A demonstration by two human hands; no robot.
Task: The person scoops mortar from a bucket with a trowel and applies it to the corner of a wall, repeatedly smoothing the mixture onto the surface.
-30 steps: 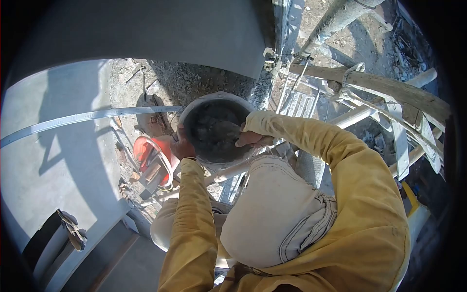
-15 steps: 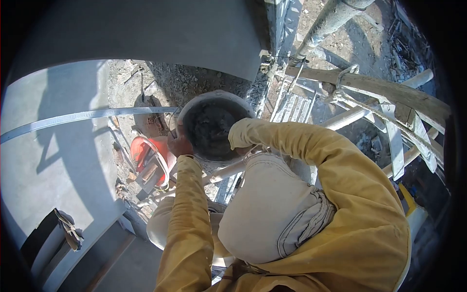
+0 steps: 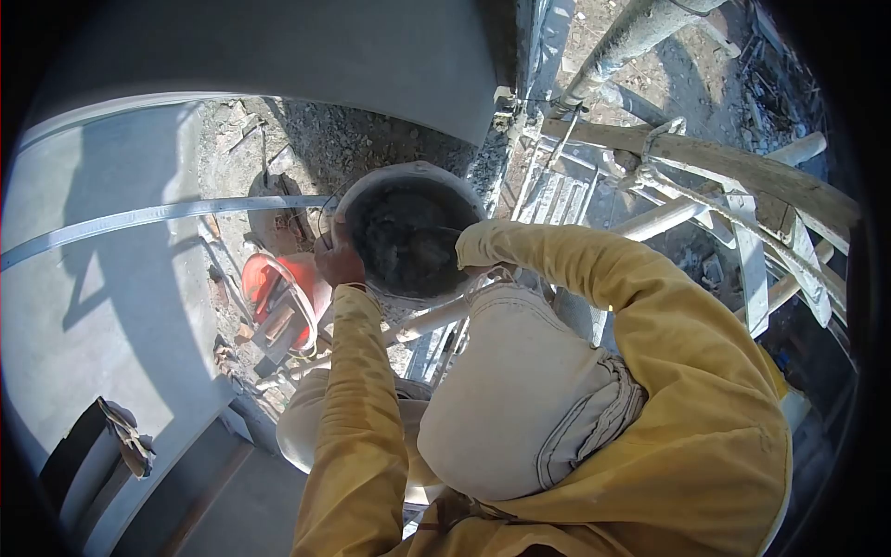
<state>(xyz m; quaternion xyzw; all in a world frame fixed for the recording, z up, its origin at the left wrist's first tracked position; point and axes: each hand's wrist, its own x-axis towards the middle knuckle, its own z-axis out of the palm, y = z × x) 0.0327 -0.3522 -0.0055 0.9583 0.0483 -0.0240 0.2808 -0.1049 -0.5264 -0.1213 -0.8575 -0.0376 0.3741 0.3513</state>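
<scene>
- The grey bucket (image 3: 419, 170) is seen to the right of the orange bucket (image 3: 311, 271) and a little farther up the view; a lumpy grey mix (image 3: 394, 227) is held in it.
- By the left hand (image 3: 340, 261), just right of the orange bucket, the grey bucket is gripped at its rim — the fingers appear to be curled over the side facing the orange bucket.
- The right hand (image 3: 476, 270) is placed at the side of the grey bucket turned away from the orange bucket. It is mostly hidden by the cuff (image 3: 492, 243); whether it is spread or closed around something cannot be told.
- A paler patch (image 3: 432, 249) is made out in the mix near that hand; whether a tool is shown there cannot be told.
- With the mix inside, the grey bucket is judged to be heavy, and easily tipped if pulled by one edge; its wall is probably stiff rather than fragile.
- The mix is judged to be wet, dense and soft, so a drag is likely to be felt by anything pushed through it. The rim may be made slippery by smears.
- A steady hold is best taken on the rim at two opposite points — towards the orange bucket and away from it.
</scene>
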